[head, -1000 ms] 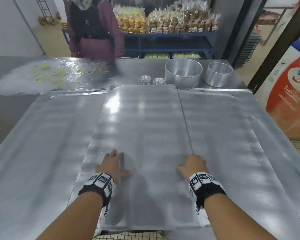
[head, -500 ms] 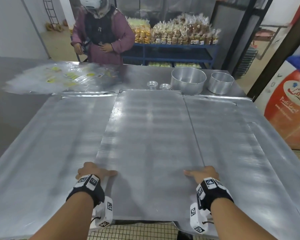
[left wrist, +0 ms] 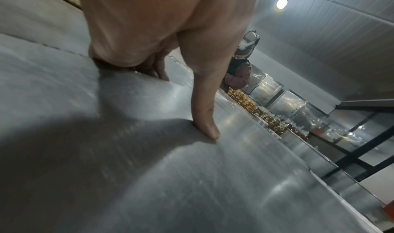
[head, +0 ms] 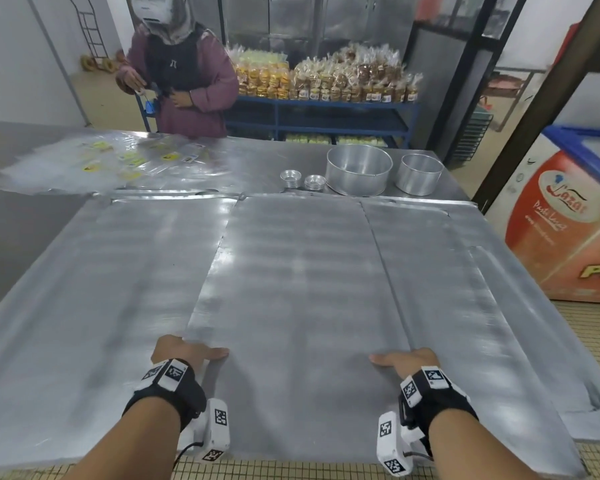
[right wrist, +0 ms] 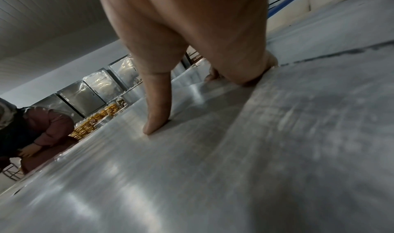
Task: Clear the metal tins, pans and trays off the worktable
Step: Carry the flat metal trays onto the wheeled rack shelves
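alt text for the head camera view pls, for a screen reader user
Both hands, left hand and right hand, grip the side edges of the middle metal tray, thumbs on top, on a steel worktable. Beyond it stand two round pans and small tins; another person stands at the far side.

This is a commercial bakery's work and packing room. A broad steel-topped desk (head: 420, 199) carries large flat aluminium baking sheets (head: 302, 306) laid side by side, two round aluminium cake pans (head: 359, 169) and small stacks of fluted metal tart tins (head: 291, 178). Behind it, a blue metal shelf rack (head: 326, 114) holds rows of clear bags of baked goods (head: 347, 79). Clear plastic bags with yellow labels (head: 118, 162) lie spread on the far left of the desk, where a person in a mauve jacket (head: 187, 84) stands. Tall steel cabinets (head: 291, 19) line the back wall, and the floor (head: 596, 344) is small-tiled.
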